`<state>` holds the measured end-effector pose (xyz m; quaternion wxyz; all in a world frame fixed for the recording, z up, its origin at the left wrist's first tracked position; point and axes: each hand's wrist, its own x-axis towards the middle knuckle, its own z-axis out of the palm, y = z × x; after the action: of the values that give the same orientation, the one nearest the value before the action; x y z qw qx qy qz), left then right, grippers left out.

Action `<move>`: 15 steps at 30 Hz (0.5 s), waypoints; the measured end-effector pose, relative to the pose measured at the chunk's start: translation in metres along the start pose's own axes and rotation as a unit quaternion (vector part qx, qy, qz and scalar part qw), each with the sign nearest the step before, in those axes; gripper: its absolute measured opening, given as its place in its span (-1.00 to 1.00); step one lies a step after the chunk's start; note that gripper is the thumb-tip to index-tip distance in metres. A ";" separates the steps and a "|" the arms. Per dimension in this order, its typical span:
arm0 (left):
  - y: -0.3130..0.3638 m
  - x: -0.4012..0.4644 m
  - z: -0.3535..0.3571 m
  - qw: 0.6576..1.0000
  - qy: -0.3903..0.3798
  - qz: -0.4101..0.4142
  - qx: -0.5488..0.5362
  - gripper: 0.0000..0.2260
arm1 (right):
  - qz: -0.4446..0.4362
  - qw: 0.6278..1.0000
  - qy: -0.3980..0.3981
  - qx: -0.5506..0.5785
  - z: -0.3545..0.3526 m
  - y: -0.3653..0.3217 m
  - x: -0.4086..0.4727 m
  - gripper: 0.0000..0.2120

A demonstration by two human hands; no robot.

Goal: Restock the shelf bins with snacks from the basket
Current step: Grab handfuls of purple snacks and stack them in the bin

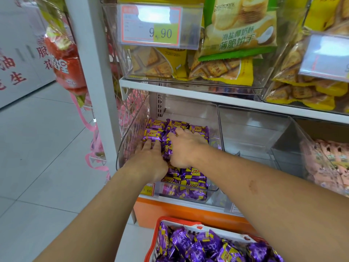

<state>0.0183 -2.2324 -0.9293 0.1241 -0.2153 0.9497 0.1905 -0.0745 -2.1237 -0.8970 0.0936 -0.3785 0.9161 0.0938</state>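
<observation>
A clear plastic bin (122, 148) on the lower shelf holds several purple-and-yellow snack packets (190, 178). Both my hands are inside this bin, lying on the packets. My left hand (151, 157) presses flat on the packets at the bin's left side, fingers extended. My right hand (186, 146) rests just to its right, fingers spread over the packets toward the back. At the bottom of the view, a red-and-white basket (156, 233) holds several more of the same purple packets (207, 246).
An empty clear bin (249, 133) stands to the right, then a bin of pink packets (328, 163). The upper shelf carries bins of yellow cracker bags (222, 69) with a 9.90 price tag (151, 25). A white upright post (96, 72) and hanging red bags (66, 69) are left.
</observation>
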 end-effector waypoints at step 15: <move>0.020 -0.066 -0.033 0.970 0.200 0.105 -0.093 -0.78 | -0.111 0.970 0.176 0.127 -0.018 0.007 -0.092 -0.82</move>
<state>0.0624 -2.2056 -0.8730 -0.1095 -0.1591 0.9506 0.2430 -0.0168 -2.0608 -0.8569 -0.0122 -0.4737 0.8746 -0.1025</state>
